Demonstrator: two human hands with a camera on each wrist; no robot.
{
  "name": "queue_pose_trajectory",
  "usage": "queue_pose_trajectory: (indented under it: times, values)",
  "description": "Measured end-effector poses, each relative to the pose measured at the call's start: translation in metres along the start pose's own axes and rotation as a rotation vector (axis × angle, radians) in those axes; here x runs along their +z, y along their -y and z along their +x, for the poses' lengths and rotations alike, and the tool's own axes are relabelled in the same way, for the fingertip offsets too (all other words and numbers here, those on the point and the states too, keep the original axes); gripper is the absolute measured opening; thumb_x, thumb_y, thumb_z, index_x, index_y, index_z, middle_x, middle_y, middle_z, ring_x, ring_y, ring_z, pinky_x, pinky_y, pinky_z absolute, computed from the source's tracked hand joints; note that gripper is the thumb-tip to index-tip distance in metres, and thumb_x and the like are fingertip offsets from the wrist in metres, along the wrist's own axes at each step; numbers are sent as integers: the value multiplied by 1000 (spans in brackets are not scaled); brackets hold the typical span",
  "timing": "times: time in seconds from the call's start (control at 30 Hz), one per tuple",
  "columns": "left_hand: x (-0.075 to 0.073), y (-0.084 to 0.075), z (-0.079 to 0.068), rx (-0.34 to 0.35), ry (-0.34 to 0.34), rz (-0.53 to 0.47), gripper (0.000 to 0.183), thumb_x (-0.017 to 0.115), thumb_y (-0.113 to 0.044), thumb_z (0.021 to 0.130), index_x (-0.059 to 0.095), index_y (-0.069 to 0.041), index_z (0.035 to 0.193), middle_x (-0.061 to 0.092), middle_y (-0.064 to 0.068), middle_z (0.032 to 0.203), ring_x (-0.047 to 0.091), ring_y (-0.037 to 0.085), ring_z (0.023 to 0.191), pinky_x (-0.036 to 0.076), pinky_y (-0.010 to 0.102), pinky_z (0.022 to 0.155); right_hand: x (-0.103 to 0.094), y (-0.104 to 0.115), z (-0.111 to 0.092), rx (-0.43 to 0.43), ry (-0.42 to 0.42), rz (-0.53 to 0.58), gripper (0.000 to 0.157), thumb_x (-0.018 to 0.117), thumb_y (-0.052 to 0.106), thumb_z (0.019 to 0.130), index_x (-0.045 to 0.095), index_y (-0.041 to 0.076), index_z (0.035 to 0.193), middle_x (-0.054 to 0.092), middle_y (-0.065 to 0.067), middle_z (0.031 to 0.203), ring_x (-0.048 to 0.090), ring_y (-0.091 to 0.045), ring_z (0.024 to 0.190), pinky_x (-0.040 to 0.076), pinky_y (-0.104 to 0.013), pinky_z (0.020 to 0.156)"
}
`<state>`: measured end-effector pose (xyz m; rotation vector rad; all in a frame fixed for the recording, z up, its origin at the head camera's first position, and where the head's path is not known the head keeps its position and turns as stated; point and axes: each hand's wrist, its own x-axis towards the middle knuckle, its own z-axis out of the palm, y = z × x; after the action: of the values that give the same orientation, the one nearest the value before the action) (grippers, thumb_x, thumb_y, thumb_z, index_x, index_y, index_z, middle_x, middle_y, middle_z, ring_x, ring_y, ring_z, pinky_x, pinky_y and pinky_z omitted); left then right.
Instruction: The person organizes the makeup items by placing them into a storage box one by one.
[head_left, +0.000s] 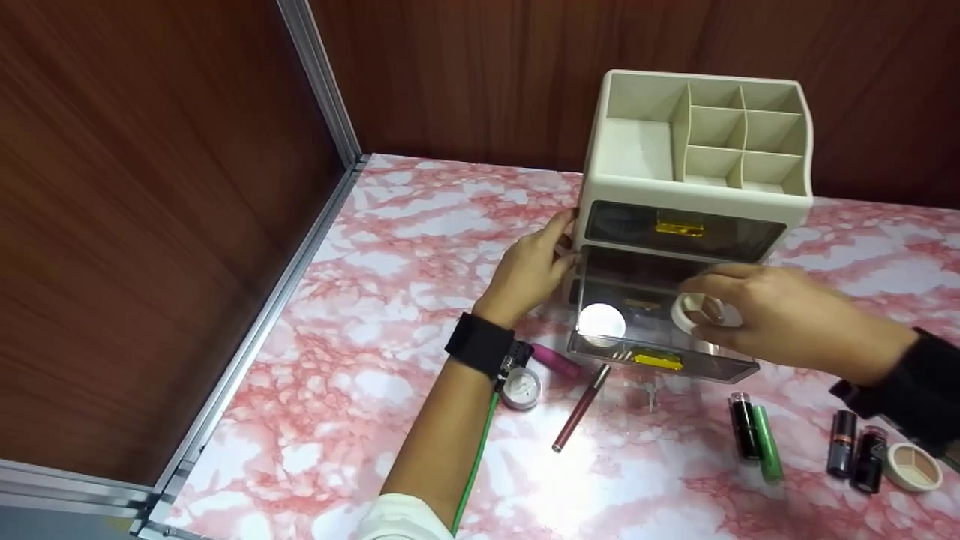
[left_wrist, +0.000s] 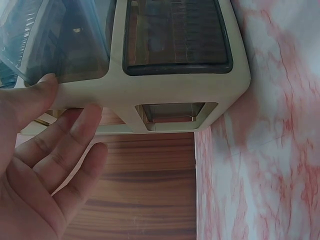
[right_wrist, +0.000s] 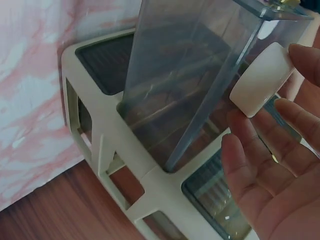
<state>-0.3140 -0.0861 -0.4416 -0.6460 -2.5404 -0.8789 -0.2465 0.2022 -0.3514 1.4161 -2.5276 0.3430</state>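
Note:
A cream makeup organizer [head_left: 701, 191] stands at the back, its clear middle drawer [head_left: 664, 352] pulled out. My right hand [head_left: 780, 315] pinches a round white-rimmed compact [head_left: 686, 315] with brownish sections, over the drawer; the right wrist view shows the compact's white side [right_wrist: 262, 80] between thumb and fingers. A bright white round item [head_left: 601, 322] lies at the drawer's left. My left hand [head_left: 529, 270] touches the organizer's left side, fingers nearly straight. In the left wrist view its thumb [left_wrist: 37, 100] lies on the front frame beside the drawer.
Before the drawer lie a magenta tube [head_left: 555, 360], a small round jar [head_left: 521, 388] and a slim lip gloss tube [head_left: 581, 409]. To the right are a black tube [head_left: 744, 425], a green tube [head_left: 766, 442], two dark lipsticks [head_left: 870, 459] and another compact [head_left: 913, 466]. Wood panels stand behind and left.

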Motion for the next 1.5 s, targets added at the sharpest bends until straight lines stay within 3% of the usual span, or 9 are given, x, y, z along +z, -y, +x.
queue_pose_trajectory:
  times: [0.43, 0.67, 0.97, 1.27, 1.5]
  values:
    - [0, 0, 0, -7, 0, 4, 58, 69, -22, 92, 43, -9, 143, 69, 12, 107, 66, 22, 82, 52, 34, 72, 13, 1, 13, -33, 11, 35, 33, 82, 17, 74, 69, 9, 104, 60, 7, 85, 57, -6, 71, 54, -31, 64]
    - [-1, -1, 0, -31, 16, 1, 59, 68, -24, 93, 42, -12, 144, 69, 10, 111, 66, 22, 84, 52, 33, 73, 21, 3, 18, 17, 61, 72, 33, 82, 20, 77, 69, 11, 106, 60, 9, 86, 58, -7, 75, 53, -34, 69]
    - [-1, 0, 0, -4, 5, -6, 59, 69, -22, 92, 42, -10, 143, 69, 11, 109, 66, 20, 81, 51, 31, 69, 28, 0, 21, 21, 68, 70, 33, 81, 23, 78, 70, 11, 107, 63, 6, 89, 60, -9, 76, 53, -34, 68]
    - [-1, 1, 0, -7, 6, 3, 59, 69, -22, 92, 42, -8, 143, 70, 12, 105, 64, 21, 75, 51, 32, 67, 32, -5, 25, 116, 167, 161, 29, 79, 25, 82, 71, 16, 109, 62, 10, 86, 57, -6, 73, 50, -31, 68]
    - [-1, 0, 1, -19, 18, -1, 60, 69, -22, 92, 42, -9, 143, 69, 12, 106, 64, 21, 77, 51, 31, 68, 36, -8, 26, 128, 194, 200, 31, 80, 16, 79, 72, 13, 109, 65, 8, 90, 58, -7, 76, 52, -32, 70]
